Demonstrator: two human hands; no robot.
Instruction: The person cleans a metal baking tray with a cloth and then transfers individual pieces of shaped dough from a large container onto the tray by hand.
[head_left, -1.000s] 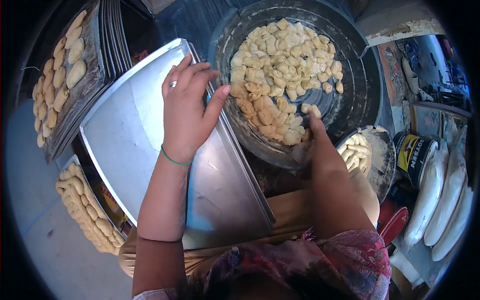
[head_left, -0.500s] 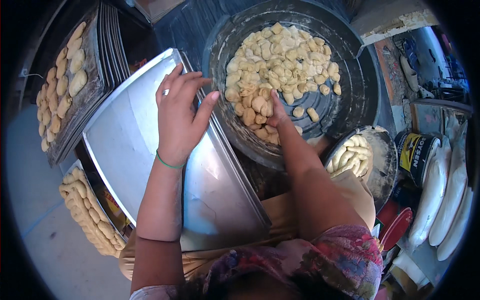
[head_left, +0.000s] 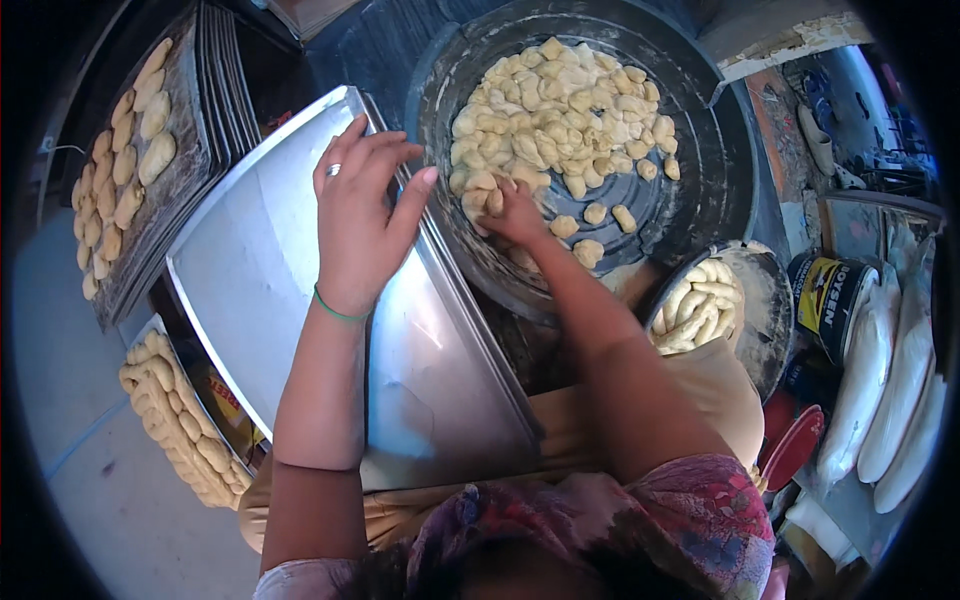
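A large round black tub (head_left: 700, 200) holds a heap of small floured dough pieces (head_left: 560, 130). My right hand (head_left: 515, 212) reaches into the tub's near left side. Its fingers are curled down around a dough piece (head_left: 483, 184) at the heap's edge; the fingertips are partly hidden. Several loose pieces lie apart to the right of that wrist. Left of the tub is a shiny metal baking tray (head_left: 255, 225), resting across my lap. Over its tub-side edge is my left hand (head_left: 365, 225), fingers spread and holding nothing.
Stacked dark trays (head_left: 190, 190) at the left bear shaped dough on top. Below them is a tray of braided dough (head_left: 180, 430). A smaller black bowl with dough strips (head_left: 700, 305) stands right of my forearm, near a dark can (head_left: 830, 300) and long plastic-wrapped packs (head_left: 890, 400).
My right hand has moved left and turned from cupping the near dough pieces to fingers curled downward. The near cluster has shrunk, with a few pieces left scattered. My left hand stays put.
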